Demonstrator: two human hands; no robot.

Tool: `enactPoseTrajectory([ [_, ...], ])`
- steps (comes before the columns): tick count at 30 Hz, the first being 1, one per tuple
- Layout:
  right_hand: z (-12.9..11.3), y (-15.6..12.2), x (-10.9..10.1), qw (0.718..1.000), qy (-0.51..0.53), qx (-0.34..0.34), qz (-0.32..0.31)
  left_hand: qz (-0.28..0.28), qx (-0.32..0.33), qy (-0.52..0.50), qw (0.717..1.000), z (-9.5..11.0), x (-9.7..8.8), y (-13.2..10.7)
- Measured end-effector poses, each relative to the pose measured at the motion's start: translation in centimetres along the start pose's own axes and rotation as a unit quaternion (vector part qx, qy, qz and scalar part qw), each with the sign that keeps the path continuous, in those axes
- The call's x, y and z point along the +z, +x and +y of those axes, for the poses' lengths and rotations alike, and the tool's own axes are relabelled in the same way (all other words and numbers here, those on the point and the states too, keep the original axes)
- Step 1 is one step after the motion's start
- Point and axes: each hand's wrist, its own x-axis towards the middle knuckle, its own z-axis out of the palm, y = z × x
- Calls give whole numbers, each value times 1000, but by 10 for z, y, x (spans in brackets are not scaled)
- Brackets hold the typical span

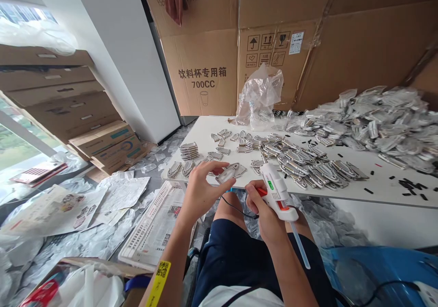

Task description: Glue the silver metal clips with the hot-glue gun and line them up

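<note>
My left hand (201,193) pinches a flat silvery clip (227,175) between thumb and fingers, just over the edge of the tabletop (201,131). It looks light, stiff and slippery, best held by its rim. My right hand (262,211) wraps closed around a hot glue gun (275,188), beside a spread of more clips (308,170).

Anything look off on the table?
Yes: short black pieces lie scattered loose across the right end of the white table, apart from the rows of silver metal pieces, so they look stray.
</note>
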Motion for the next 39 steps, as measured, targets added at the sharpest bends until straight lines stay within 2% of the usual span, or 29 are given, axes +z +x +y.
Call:
enactPoseTrajectory([
  [3,3,1,-1,1000,16,0,0,68,-40,-18,997,-10,-4,4],
  [6,5,2,-1,1000,27,2,11,96,-91,-129,983,-13,-8,7],
  [9,6,3,0,999,32,7,16,24,-120,-300,946,-7,-11,8],
  [11,5,3,1,999,35,13,20,-39,-116,-371,920,-2,-12,6],
  [13,5,3,1,999,36,15,27,-79,-105,-409,903,1,-10,4],
  [18,4,4,2,998,37,13,43,-128,-111,-470,866,4,-2,-1],
  [23,-1,1,5,998,43,15,48,-160,-106,-447,873,6,1,-2],
  [31,0,3,3,999,42,1,33,-140,-136,-394,898,9,0,-1],
  [36,0,2,4,998,47,2,32,-84,-141,-356,920,4,-3,2],
  [39,-1,2,5,998,54,15,33,-18,-120,-266,956,-3,-9,5],
])
